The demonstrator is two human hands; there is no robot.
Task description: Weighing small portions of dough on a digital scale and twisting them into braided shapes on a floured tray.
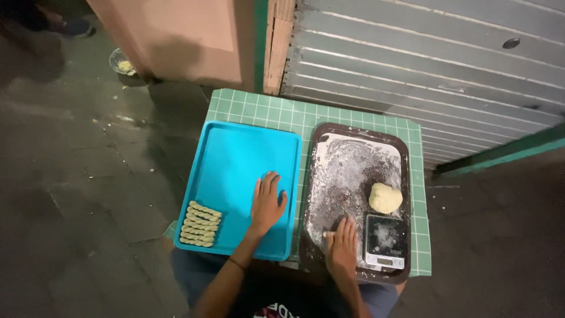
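One blue tray lies under the flat, open left hand. One floured brown tray lies under the right hand, fingers flat, pressing something I cannot make out. One dough ball, ahead of the right hand, looks soft and sticky; cup it from below. About seven twists sit left of the left hand, likely fragile.

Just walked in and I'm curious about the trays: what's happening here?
A person sits at a green gridded mat with two trays. The left hand lies flat on the bright blue plastic tray, which holds a row of twisted pale dough sticks in its near left corner. The right hand presses on the floured dark brown tray, beside a small digital kitchen scale and a round lump of pale dough.
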